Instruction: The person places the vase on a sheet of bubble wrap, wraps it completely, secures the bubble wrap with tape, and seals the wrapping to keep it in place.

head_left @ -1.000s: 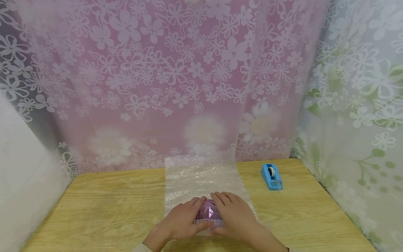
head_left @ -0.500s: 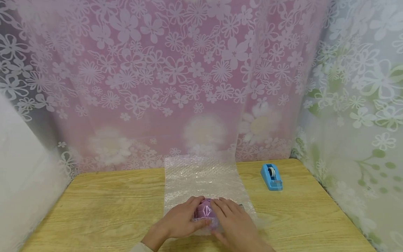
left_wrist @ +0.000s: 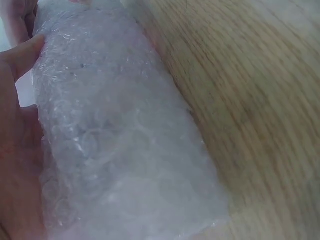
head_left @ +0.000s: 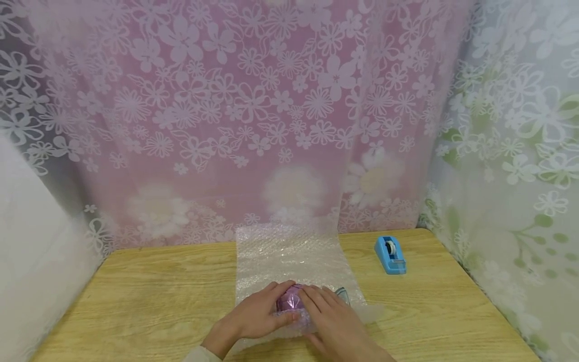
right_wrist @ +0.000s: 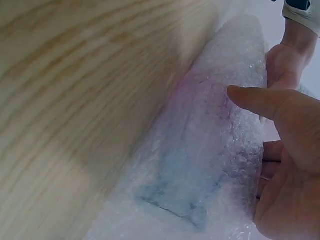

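Note:
A shiny purple faceted glass vessel point(head_left: 289, 299) lies on its side on the bubble wrap point(head_left: 289, 256), its near side covered by a turn of the wrap. A teal flared end point(head_left: 342, 294) sticks out past the right hand and shows bluish through the wrap in the right wrist view. My left hand point(head_left: 253, 312) holds the vessel's left part, thumb on the wrap's near edge, fingers over the top. My right hand point(head_left: 332, 317) grips its right part with fingers laid across the top. In the left wrist view the wrapped roll point(left_wrist: 115, 120) hides the vessel.
A blue tape dispenser point(head_left: 390, 255) stands at the back right of the wooden table point(head_left: 158, 291). The wrap runs back to the far table edge, against a pink floral curtain point(head_left: 253, 125). Another floral curtain point(head_left: 520, 176) hangs on the right.
My right hand has shifted slightly nearer and lower, and the teal end has come into view beside it. The wrap's near edge covers a little more of the purple vessel.

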The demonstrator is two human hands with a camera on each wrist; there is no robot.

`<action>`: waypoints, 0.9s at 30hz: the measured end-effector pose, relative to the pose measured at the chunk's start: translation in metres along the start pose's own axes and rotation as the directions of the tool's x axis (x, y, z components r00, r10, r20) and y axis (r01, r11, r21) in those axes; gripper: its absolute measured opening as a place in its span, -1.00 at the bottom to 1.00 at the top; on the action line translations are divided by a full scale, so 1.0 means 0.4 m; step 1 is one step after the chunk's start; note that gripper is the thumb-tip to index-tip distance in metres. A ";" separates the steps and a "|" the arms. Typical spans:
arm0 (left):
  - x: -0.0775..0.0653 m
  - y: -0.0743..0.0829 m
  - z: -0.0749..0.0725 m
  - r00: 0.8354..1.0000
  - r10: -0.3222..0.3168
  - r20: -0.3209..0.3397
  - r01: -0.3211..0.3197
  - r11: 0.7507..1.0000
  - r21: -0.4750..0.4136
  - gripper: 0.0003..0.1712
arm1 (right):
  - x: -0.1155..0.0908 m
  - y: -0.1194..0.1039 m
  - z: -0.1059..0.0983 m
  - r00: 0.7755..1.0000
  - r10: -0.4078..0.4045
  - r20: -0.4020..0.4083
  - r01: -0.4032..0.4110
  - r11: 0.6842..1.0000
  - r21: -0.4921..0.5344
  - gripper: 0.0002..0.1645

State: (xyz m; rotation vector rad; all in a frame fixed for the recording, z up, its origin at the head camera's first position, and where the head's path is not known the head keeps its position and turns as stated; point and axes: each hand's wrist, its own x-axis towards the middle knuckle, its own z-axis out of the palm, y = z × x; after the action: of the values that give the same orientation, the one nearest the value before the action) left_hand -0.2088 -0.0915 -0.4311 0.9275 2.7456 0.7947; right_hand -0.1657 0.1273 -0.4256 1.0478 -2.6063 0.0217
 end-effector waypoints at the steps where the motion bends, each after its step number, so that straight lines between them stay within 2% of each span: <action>1: 0.000 -0.001 -0.001 1.000 0.003 0.000 -0.003 1.000 -0.013 -0.15 | 0.002 0.001 0.000 1.000 -0.002 0.003 0.002 1.000 -0.002 -0.02; 5: 0.001 -0.002 -0.004 0.999 0.038 -0.001 -0.038 0.998 -0.039 -0.14 | 0.009 0.004 0.000 1.000 -0.009 0.024 0.009 1.000 0.000 -0.03; 8: 0.003 0.001 -0.008 0.998 0.059 -0.007 -0.059 0.998 -0.023 -0.14 | 0.012 0.005 0.000 1.000 -0.012 0.028 0.012 1.000 0.005 -0.04; 12: 0.008 0.005 -0.013 0.999 0.052 -0.010 -0.052 0.998 0.018 -0.13 | 0.018 0.008 0.002 1.000 -0.011 0.020 0.011 1.000 0.011 -0.05; 15: 0.010 0.003 -0.013 0.999 0.049 -0.011 -0.049 0.999 0.017 -0.12 | 0.021 0.011 0.004 1.000 -0.015 0.002 0.015 1.000 0.010 -0.04; 23: 0.020 -0.013 -0.010 0.999 0.045 -0.022 -0.047 0.995 -0.084 -0.14 | 0.018 0.010 0.014 1.000 0.020 -0.023 -0.020 1.000 -0.020 0.01; 27: 0.025 -0.018 -0.017 0.999 0.035 -0.005 -0.035 0.989 -0.147 -0.16 | 0.008 0.001 0.022 0.997 0.032 -0.070 -0.034 0.999 -0.035 0.07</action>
State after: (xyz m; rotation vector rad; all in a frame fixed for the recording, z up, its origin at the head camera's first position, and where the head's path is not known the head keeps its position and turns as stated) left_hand -0.2224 -0.0934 -0.4284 0.9474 2.6372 0.9894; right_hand -0.1709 0.1240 -0.4330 0.9739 -2.5515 0.0180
